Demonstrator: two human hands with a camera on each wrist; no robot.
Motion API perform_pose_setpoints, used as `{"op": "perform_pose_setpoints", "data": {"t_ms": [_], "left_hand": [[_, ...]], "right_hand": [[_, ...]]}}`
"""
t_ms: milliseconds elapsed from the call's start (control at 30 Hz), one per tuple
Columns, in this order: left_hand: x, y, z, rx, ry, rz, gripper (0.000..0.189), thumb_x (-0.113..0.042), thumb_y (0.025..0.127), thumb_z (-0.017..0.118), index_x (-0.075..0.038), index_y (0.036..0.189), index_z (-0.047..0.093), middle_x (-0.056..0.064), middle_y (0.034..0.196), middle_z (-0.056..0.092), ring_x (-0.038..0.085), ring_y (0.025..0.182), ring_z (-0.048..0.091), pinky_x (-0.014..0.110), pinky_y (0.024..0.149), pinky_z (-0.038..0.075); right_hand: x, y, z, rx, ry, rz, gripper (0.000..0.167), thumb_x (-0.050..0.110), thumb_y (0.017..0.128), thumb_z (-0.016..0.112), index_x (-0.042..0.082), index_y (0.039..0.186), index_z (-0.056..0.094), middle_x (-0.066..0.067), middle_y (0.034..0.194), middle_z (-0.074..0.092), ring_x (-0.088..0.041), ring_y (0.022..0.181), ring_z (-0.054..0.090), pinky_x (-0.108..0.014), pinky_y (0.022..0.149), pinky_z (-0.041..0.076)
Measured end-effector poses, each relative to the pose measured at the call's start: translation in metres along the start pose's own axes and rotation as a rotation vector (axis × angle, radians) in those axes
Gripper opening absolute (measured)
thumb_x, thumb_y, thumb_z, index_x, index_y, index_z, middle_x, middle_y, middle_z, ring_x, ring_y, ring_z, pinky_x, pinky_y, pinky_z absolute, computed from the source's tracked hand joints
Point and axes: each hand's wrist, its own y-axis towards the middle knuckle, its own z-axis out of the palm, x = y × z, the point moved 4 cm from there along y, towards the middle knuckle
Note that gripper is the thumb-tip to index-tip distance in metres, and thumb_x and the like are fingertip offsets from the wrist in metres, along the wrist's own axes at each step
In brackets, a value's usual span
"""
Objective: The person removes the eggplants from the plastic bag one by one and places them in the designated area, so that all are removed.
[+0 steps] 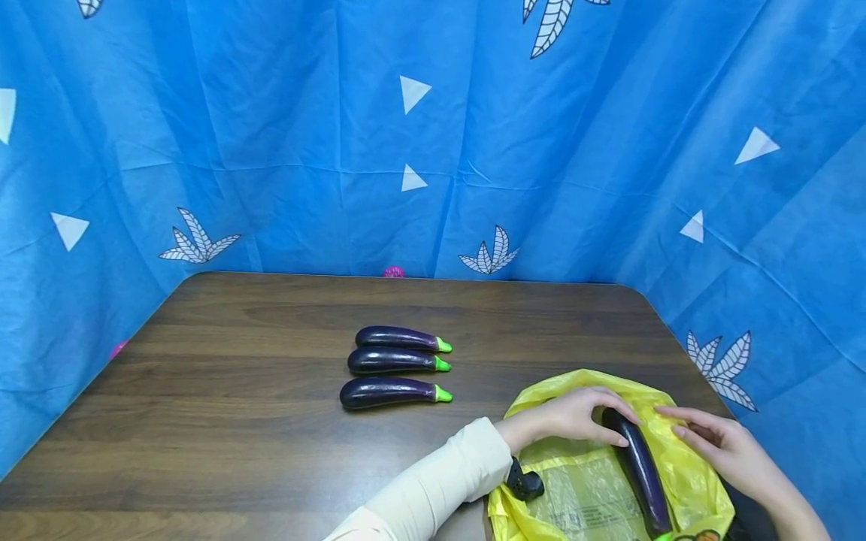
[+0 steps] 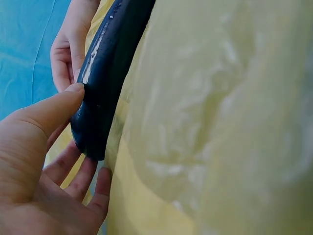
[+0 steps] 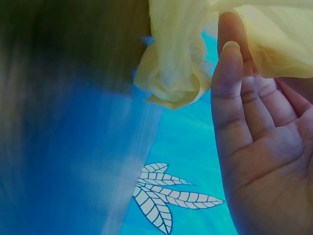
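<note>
My left hand (image 1: 580,415) pinches the rounded end of a dark purple eggplant (image 1: 639,469) between thumb and fingers. In the left wrist view the thumb lies on the near side of the eggplant (image 2: 105,78), the other fingers around its tip. The eggplant slants within the mouth of a yellow plastic bag (image 1: 575,466), its green stem end toward the bottom edge of the head view. At the bag's right rim is my right hand (image 1: 734,451), fingers fairly straight, fingertips touching the plastic. In the right wrist view its fingers (image 3: 230,73) rest against the yellow film.
Three more eggplants (image 1: 392,392) lie side by side on the brown wooden table (image 1: 203,421), green stems pointing right. A blue patterned curtain (image 1: 304,150) hangs behind and along both sides. A small black device (image 1: 524,482) sits at the left wrist.
</note>
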Motion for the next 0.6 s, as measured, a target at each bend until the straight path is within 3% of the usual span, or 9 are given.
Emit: {"op": "perform_pose_setpoints", "data": {"t_ms": [300,600], "left_hand": [[0.0082,0.0048,-0.0003,0.008,-0.039,-0.035,0.042,-0.024,0.085,0.071,-0.021,0.124,0.059,-0.020,0.121,0.052,-0.009,0.108,0.042,0.009,0.088,0.033],[0.0082,0.0062,0.0033,0.048,-0.049,-0.025,0.051,-0.021,0.082,0.074,-0.019,0.129,0.055,-0.018,0.122,0.052,-0.009,0.103,0.044,0.007,0.086,0.032]], "right_hand": [[-0.0023,0.0021,0.0005,-0.016,-0.001,0.002,0.030,-0.011,0.091,0.052,-0.007,0.120,0.057,0.021,0.116,0.056,0.006,0.099,0.054,-0.019,0.071,0.050],[-0.0032,-0.0018,-0.0008,-0.020,0.007,0.001,0.031,-0.011,0.091,0.051,-0.006,0.121,0.057,0.020,0.116,0.056,0.005,0.098,0.055,-0.018,0.070,0.049]]}}
